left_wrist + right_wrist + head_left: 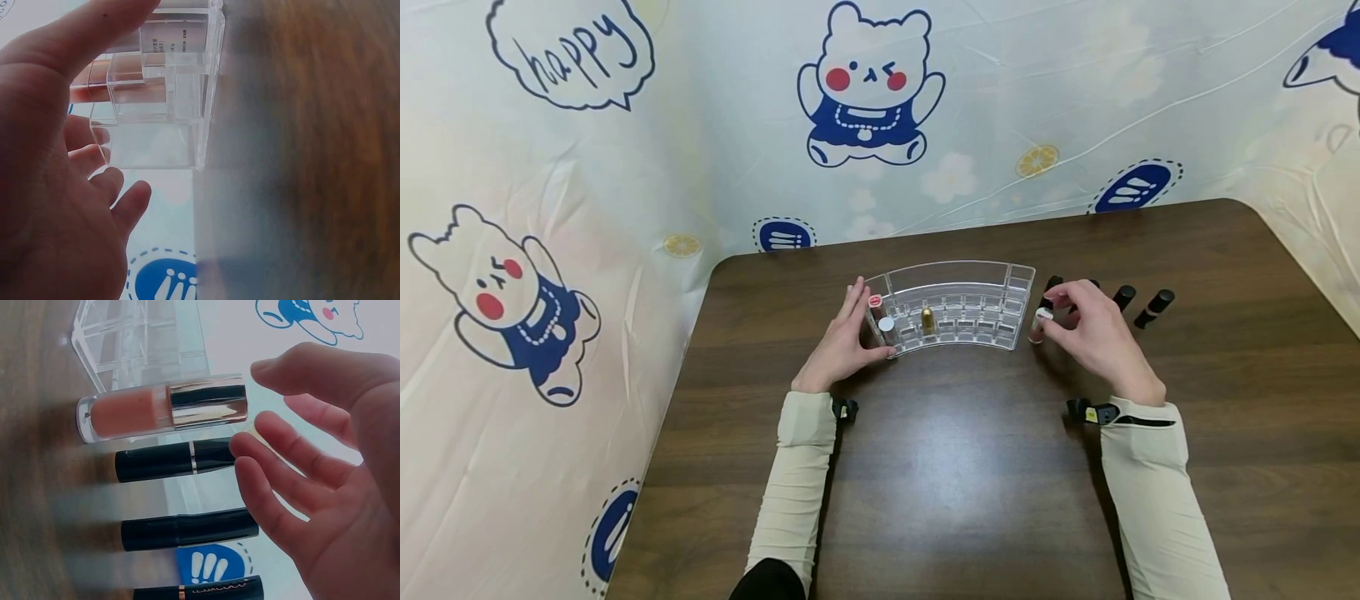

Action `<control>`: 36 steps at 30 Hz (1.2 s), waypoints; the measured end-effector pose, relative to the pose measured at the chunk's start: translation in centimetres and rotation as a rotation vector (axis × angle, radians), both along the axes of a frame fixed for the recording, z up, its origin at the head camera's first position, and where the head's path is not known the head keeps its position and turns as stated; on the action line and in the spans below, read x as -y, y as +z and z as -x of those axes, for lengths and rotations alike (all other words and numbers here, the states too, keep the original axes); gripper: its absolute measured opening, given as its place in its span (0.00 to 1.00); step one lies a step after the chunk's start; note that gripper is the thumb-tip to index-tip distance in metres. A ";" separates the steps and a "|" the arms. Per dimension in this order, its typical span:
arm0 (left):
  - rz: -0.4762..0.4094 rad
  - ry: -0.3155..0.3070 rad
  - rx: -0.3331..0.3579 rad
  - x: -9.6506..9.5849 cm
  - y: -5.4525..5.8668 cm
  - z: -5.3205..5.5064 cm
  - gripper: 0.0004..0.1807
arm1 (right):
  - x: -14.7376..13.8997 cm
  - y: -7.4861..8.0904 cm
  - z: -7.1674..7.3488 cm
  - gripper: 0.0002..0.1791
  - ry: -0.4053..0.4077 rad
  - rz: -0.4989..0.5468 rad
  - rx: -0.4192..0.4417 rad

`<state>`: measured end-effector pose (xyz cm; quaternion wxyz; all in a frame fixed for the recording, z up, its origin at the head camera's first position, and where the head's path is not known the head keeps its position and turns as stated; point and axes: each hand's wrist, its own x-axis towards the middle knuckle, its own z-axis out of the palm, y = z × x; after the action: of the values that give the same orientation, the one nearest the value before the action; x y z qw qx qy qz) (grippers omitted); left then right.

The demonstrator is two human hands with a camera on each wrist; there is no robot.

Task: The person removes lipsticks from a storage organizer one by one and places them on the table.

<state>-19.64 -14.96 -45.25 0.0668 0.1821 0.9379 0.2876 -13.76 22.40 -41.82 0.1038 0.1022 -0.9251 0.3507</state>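
A clear, curved lipstick organizer (977,275) sits on the table. My left hand (842,346) holds its left end, thumb at the front corner and fingers along the side. Three tubes stand in it: a red-topped one (875,302), a pale-capped one (887,327) and a gold lipstick (928,320). Just right of the organizer, a lip gloss tube (125,414) with peach contents and a shiny cap stands upright. Around its cap hovers my right hand (1097,333), thumb and fingers parted; in the right wrist view the thumb tip shows a gap from the cap.
Several black lipstick tubes stand in a row beyond and right of the lip gloss, among them one (1153,308) at the right end and another (1124,296) beside it. The brown wooden table (955,483) meets a printed cloth (722,150) at its back and left edges.
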 end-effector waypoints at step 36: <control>0.004 -0.009 0.002 0.2 0.1 0.0 0.61 | 8.0 -0.1 1.9 0.15 0.267 0.179 -0.033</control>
<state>-19.59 -15.13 -45.11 0.0695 0.1860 0.9375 0.2858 -15.65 14.42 -41.97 0.0800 0.2205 -0.8664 0.4407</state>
